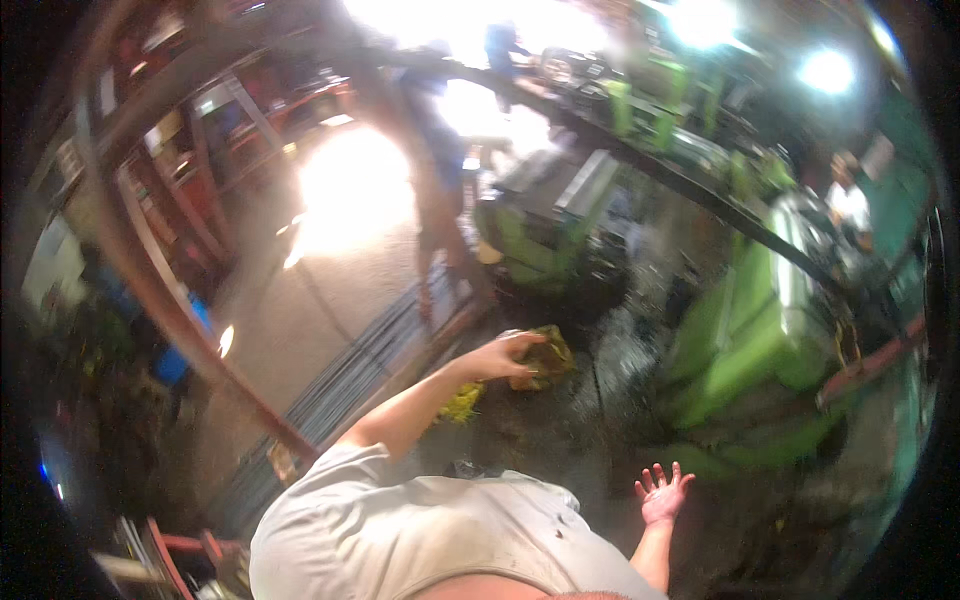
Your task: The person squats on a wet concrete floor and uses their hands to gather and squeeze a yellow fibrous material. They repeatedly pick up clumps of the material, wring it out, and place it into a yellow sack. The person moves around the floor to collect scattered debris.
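**Beside a green machine, a left hand grips a yellow-brown object**

The blurred yellow-brown object sits within the left hand's curled fingers, ahead of the person's chest and well apart from the right hand, which is empty, palm up, fingers spread wide. A dark floor gives room between object and machine; to the left, long grey bars and a red-brown rail edge the space. The object's far side faces rightward, away from the palm; its blocky outline leaves the long axis impossible to tell.
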`<action>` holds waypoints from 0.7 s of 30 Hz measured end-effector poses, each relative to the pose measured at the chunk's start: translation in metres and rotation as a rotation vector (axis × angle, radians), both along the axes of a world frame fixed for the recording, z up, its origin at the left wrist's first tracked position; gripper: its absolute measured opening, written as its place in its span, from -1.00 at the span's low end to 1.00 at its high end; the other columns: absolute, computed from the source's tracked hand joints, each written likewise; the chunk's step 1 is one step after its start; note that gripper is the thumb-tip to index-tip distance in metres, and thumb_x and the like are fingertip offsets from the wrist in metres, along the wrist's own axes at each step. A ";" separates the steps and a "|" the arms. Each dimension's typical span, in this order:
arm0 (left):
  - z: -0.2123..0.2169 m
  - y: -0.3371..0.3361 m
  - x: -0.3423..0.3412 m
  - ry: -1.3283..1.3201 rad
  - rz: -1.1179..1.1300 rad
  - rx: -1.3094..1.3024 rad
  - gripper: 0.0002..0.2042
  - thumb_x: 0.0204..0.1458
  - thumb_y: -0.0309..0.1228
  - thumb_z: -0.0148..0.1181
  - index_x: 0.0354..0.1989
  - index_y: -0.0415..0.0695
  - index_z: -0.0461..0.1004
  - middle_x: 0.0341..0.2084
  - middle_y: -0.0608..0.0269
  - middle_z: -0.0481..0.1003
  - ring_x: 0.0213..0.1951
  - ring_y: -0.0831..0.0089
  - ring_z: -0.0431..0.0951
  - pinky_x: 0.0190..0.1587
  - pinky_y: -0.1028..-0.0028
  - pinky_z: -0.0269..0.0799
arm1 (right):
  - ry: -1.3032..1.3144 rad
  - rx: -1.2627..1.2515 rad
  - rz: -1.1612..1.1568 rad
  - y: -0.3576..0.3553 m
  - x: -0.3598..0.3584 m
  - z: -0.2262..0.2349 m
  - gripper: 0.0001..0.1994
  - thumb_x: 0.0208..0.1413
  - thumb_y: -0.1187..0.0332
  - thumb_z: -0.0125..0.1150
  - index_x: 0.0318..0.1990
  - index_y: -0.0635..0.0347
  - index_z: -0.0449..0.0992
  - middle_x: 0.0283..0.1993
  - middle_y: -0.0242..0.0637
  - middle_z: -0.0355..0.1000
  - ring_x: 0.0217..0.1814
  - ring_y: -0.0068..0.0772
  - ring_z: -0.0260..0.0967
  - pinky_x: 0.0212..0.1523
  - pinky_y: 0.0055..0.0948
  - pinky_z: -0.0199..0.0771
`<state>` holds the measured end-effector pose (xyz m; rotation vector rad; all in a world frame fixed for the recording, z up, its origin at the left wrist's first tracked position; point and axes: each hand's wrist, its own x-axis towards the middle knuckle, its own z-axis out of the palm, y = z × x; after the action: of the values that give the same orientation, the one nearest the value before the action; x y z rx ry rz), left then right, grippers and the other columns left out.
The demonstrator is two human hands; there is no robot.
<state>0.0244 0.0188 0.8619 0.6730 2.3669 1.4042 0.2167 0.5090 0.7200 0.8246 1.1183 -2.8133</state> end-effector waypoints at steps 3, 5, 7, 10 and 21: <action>0.070 0.028 0.004 0.137 -0.076 0.150 -0.15 -0.04 -0.06 0.47 0.43 -0.01 0.23 0.29 0.09 0.23 0.30 0.18 0.27 0.33 0.17 0.26 | 0.198 -0.124 0.221 -0.057 -0.041 0.037 -0.10 0.02 -0.50 0.11 0.44 -0.29 0.11 0.20 -0.23 0.34 0.12 -0.07 0.45 -0.07 0.14 0.61; 0.091 0.050 0.007 0.151 -0.080 0.174 -0.14 -0.05 -0.04 0.48 0.43 0.00 0.23 0.31 0.10 0.21 0.31 0.18 0.26 0.33 0.17 0.26 | 0.347 -0.183 0.346 -0.093 -0.069 0.069 -0.09 0.02 -0.48 0.13 0.45 -0.28 0.11 0.23 -0.22 0.35 0.18 -0.03 0.42 -0.04 0.17 0.64; 0.096 0.058 -0.001 0.207 -0.071 0.171 -0.14 -0.06 -0.04 0.48 0.43 0.01 0.22 0.31 0.11 0.19 0.32 0.17 0.25 0.34 0.17 0.25 | 0.425 -0.210 0.399 -0.121 -0.096 0.101 -0.10 0.05 -0.46 0.12 0.44 -0.21 0.11 0.25 -0.18 0.36 0.20 -0.01 0.43 -0.04 0.16 0.65; 0.096 0.059 0.006 0.184 -0.031 0.131 -0.15 -0.02 -0.03 0.46 0.44 0.02 0.21 0.32 0.09 0.19 0.36 0.14 0.22 0.38 0.16 0.22 | 0.460 -0.250 0.412 -0.123 -0.114 0.102 -0.12 0.10 -0.43 0.10 0.44 -0.13 0.13 0.25 -0.13 0.39 0.16 -0.01 0.47 -0.04 0.11 0.67; -0.068 -0.005 -0.006 -0.285 0.130 -0.064 -0.18 0.10 0.11 0.32 0.43 -0.13 0.24 0.31 -0.04 0.32 0.29 0.22 0.37 0.27 0.23 0.35 | -0.052 -0.170 -0.350 0.050 0.010 -0.085 -0.14 0.05 -0.47 0.16 0.32 -0.04 0.34 0.07 -0.35 0.50 -0.08 -0.35 0.48 -0.12 -0.29 0.56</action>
<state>0.0181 0.0139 0.7940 0.2834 2.2497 1.3662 0.2263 0.5587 0.6352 1.1699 0.7782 -3.0827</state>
